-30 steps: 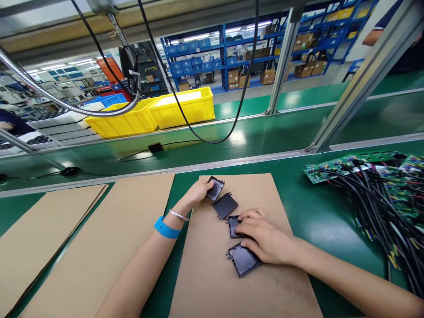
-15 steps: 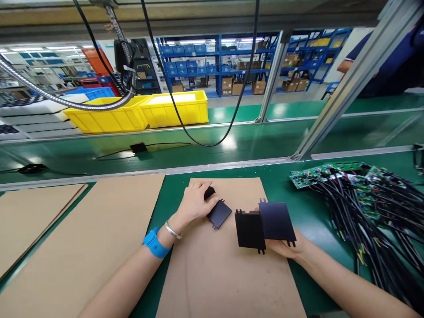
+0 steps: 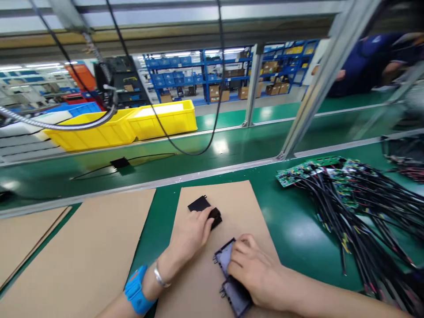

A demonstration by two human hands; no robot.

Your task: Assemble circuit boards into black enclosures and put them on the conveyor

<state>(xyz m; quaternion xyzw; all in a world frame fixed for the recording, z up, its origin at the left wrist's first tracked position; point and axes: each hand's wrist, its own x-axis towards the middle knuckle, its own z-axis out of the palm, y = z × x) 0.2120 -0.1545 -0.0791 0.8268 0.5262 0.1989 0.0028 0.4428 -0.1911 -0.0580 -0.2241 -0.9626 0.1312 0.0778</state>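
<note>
My left hand [image 3: 190, 232] is over the middle cardboard sheet [image 3: 195, 282], its fingers closed on a small black plastic cover [image 3: 216, 216]. Against those fingertips, toward the far edge, a second black cover [image 3: 198, 203] rests flat with small prongs at one corner. Closer to me, my right hand [image 3: 251, 267] grips two more black covers [image 3: 236, 297], whose hollow, greyish inner sides and edge clips face up. Its fingers hide part of both pieces. A blue strap [image 3: 137, 289] and a silver bangle are on my left wrist.
Circuit boards [image 3: 298, 171] with many black cables [image 3: 334, 221] lie at the right. More cardboard [image 3: 89, 238] covers the left. Behind the metal rail stand yellow bins [image 3: 162, 119]; a black cable [image 3: 195, 152] loops down. A person in dark clothing [image 3: 357, 66] is at the far right.
My right hand has turned over and moved left and nearer, so its covers now show their inner sides. My left fingers have shifted on the covers at the sheet. The view has tilted.
</note>
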